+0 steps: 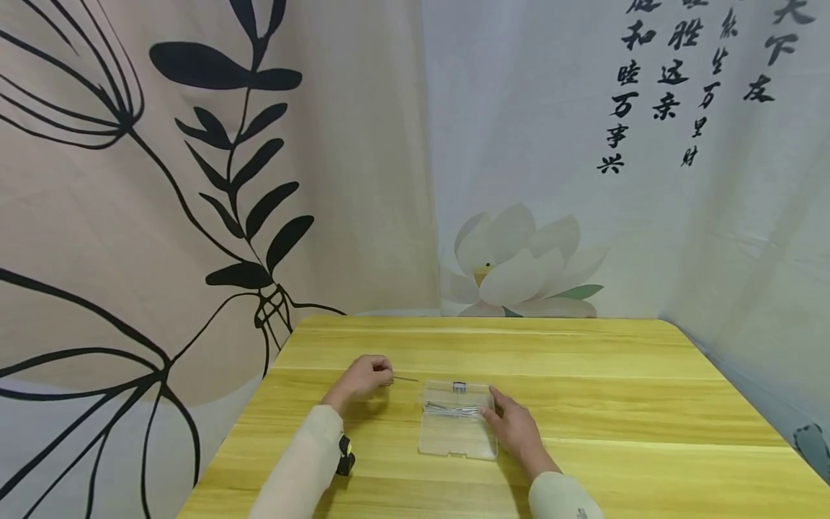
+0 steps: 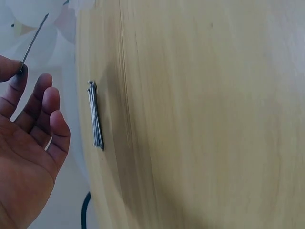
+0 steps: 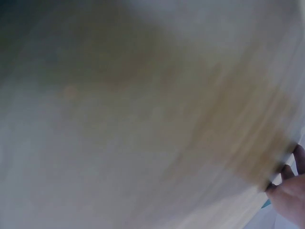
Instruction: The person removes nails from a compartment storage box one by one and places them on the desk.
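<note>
- A thin metal needle (image 1: 405, 378) is pinched between the fingertips of the left hand (image 1: 364, 376), just left of the clear plastic box (image 1: 457, 429); its free end points toward the box.
- In the left wrist view, the needle (image 2: 33, 43) is seen gripped at its lower end by thumb and forefinger, while the other fingers (image 2: 45, 102) are held loosely spread and only lightly curled.
- A bundle of similar needles (image 1: 452, 409) is seen lying across the inside of the box, in its far half; in the left wrist view the bundle (image 2: 96, 114) is shown as a tight stack, close to the left hand but apart from it.
- A small dark clasp (image 1: 459, 387) is seen at the far edge of the box.
- The right hand (image 1: 512, 425) is laid against the right side of the box, with fingers fairly straight and the thumb touching the box edge; nothing is gripped by it.
- In the right wrist view only blurred fingertips (image 3: 290, 188) are shown at the lower right corner.
- The box is carried by a yellow wooden tabletop (image 1: 616, 404).
- A black wrist-mounted device (image 1: 345, 455) is worn under the left sleeve (image 1: 301, 465).
- Printed cloth backdrops (image 1: 519, 180) are hung behind the tabletop, with black leaves, a lotus flower and calligraphy.
</note>
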